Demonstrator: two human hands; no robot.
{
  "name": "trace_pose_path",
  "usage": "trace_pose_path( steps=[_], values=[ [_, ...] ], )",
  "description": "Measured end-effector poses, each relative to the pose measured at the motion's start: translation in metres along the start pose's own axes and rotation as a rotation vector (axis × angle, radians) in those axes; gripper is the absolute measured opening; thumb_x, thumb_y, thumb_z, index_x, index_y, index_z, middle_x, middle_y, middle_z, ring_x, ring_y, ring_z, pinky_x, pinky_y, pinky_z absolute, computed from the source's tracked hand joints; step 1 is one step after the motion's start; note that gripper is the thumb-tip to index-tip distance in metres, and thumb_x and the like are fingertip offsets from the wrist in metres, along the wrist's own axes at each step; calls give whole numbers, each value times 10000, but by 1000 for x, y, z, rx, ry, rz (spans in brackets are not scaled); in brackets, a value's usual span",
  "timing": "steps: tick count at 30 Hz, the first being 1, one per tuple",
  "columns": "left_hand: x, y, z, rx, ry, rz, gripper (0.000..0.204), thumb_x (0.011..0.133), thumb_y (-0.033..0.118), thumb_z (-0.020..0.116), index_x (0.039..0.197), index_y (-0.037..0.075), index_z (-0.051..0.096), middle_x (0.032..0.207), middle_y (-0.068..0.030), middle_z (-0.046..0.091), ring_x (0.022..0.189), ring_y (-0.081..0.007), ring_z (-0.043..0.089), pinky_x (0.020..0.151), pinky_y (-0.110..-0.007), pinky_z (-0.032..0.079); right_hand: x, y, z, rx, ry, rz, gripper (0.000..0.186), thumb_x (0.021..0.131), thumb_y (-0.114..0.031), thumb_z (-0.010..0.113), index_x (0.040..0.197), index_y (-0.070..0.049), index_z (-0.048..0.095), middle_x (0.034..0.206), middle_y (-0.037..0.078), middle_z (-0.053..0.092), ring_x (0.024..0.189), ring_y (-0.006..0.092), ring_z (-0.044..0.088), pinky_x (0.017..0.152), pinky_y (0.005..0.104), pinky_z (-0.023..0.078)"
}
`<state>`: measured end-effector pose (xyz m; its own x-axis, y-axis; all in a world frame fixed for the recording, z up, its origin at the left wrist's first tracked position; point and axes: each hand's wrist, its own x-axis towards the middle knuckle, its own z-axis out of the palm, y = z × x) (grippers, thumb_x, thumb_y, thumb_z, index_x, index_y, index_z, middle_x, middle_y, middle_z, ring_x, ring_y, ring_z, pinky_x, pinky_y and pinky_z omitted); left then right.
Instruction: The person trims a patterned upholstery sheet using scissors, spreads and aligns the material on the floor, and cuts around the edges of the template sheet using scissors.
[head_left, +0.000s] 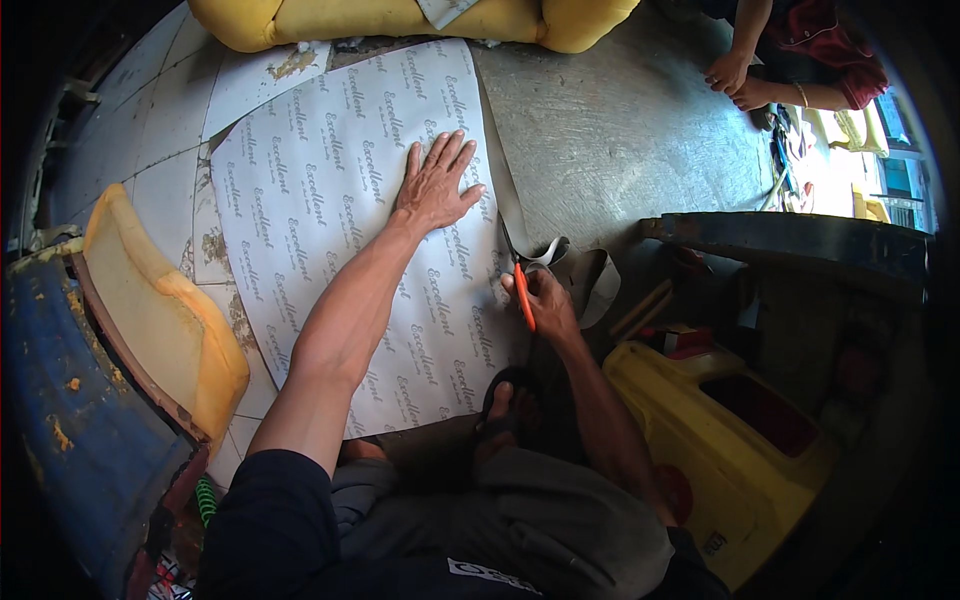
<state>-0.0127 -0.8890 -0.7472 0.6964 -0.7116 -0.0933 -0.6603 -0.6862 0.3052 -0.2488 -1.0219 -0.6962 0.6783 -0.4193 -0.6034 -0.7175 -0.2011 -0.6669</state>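
Observation:
A large white sheet with repeated grey printing (300,230) is spread on the floor in front of me. My left hand (438,185) lies flat on its upper right part, fingers spread. At the sheet's right edge my right hand (548,305) grips scissors with orange handles (524,295). Their dark blades point away from me along that edge. A narrow grey strip (507,190) runs beside the edge, apart from the sheet at its near part, and curls into loops (600,285) by my right hand. Whether the blades are apart is hard to make out.
Yellow foam cushioning (390,22) lies beyond the sheet. A foam-padded blue panel (90,400) stands at the left. On the right are a yellow plastic case (720,440) and a dark bench-like piece (790,245). Another person's hands (735,85) show at the far right.

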Motion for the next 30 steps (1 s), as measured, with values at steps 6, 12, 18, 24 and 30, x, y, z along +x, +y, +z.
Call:
trace_pose_path(
  steps=[6, 12, 18, 24, 30],
  values=[
    [0, -1, -3, 20, 18, 8, 774, 942, 553, 480, 1574, 169, 252, 1650, -66, 175, 1528, -239, 125, 1229, -542, 49, 5, -13, 2, -34, -16, 30, 653, 787, -639, 731, 804, -3, 587, 757, 107, 617, 715, 195, 589, 689, 363, 484],
    [0, 0, -3, -1, 11, 8, 778, 940, 555, 482, 1572, 161, 257, 1649, -69, 178, 1525, -248, 141, 1227, -546, 54, 15, -16, 7, -48, 10, -16, 652, 790, -644, 727, 778, -10, 575, 721, 99, 596, 695, 199, 582, 674, 364, 481],
    [0, -2, -3, 1, 9, 18, 744, 953, 522, 484, 1567, 160, 269, 1643, -63, 197, 1521, -253, 150, 1226, -547, 66, 22, -22, 12, -13, 12, 39, 687, 781, -664, 723, 806, 12, 602, 736, 116, 608, 703, 202, 593, 683, 350, 489],
    [3, -2, -7, -45, 15, 9, 625, 985, 416, 483, 1539, 164, 339, 1620, -69, 256, 1507, -254, 192, 1211, -549, 123, 24, -34, 14, -28, 1, 93, 740, 795, -719, 667, 850, 18, 625, 740, 106, 626, 721, 202, 618, 694, 367, 496],
    [9, 2, -20, -41, 33, 4, 623, 937, 362, 571, 1495, 143, 404, 1562, -63, 347, 1453, -240, 283, 1166, -540, 205, 33, -41, 17, 31, 0, 113, 725, 799, -697, 685, 879, 23, 638, 754, 116, 644, 731, 196, 626, 689, 365, 498]
  ],
)
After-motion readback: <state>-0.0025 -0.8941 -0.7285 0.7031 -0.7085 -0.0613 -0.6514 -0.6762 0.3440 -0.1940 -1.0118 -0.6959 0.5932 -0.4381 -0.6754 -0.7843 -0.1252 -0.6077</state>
